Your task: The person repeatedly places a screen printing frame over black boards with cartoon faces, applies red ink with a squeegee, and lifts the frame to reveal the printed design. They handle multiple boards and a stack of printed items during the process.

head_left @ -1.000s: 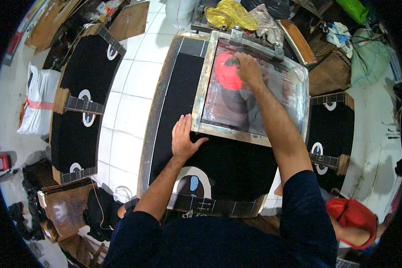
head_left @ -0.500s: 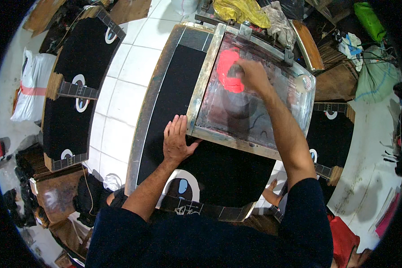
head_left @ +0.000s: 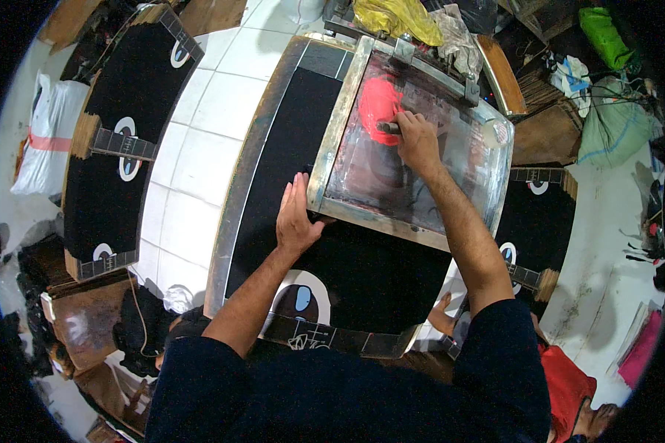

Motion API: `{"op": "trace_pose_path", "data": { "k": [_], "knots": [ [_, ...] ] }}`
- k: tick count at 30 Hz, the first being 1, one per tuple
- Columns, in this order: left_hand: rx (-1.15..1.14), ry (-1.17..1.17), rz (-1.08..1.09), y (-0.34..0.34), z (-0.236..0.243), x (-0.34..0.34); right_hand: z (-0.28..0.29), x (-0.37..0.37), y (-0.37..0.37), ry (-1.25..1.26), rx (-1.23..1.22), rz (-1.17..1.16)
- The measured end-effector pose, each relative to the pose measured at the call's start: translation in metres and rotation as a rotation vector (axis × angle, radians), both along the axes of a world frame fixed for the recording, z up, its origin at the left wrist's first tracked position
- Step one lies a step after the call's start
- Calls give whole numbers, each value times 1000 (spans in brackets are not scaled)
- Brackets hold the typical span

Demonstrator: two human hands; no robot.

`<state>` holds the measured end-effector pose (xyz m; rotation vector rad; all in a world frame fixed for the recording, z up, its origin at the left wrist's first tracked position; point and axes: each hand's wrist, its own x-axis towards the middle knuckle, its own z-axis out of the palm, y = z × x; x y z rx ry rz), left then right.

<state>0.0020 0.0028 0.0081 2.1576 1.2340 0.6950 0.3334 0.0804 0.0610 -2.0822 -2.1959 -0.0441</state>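
A silkscreen frame (head_left: 388, 218) with wooden edges lies over black fabric (head_left: 288, 140) on a long board. Bright pink-red ink (head_left: 379, 103) is spread on the upper left of its mesh. My right hand (head_left: 419, 142) is closed round a squeegee (head_left: 389, 128), its dark end sticking out at the ink's lower edge; the rest is mostly hidden by the hand. At the frame's near left corner rests my left hand (head_left: 297, 221), fingers stretched along the side and thumb against the front edge. A printed cartoon eye (head_left: 301, 301) shows on the fabric closer to me.
Metal hinge clamps (head_left: 403, 49) sit at the frame's far edge. A tape roll (head_left: 496, 134) lies on its right side. More boards with black fabric (head_left: 111, 192) stand left and right. A person's foot (head_left: 442, 317) and red clothing (head_left: 567, 391) are at lower right.
My right hand has shifted slightly toward me and the squeegee's end now shows. The pink-red ink has a smoother, straighter patch. The left hand stays at the frame's corner, turned a little.
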Motion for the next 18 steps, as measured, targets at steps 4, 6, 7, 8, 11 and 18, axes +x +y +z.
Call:
{"op": "trace_pose_path", "data": {
  "k": [4,6,7,8,11,18],
  "knots": [
    [25,-84,35,-3,-6,0,9,6,19,17,89,72],
    [-18,-179,29,-6,-9,-2,18,13,31,187,79,93],
    [-44,-225,32,-7,-11,-2,23,16,34,273,76,91],
    [-14,-223,28,-8,-12,-3,28,16,34,278,62,82],
    [37,-220,21,-7,-14,-4,40,14,27,282,-33,45],
    [66,-201,1,-8,-16,-4,23,23,71,198,0,113]
  ]
}}
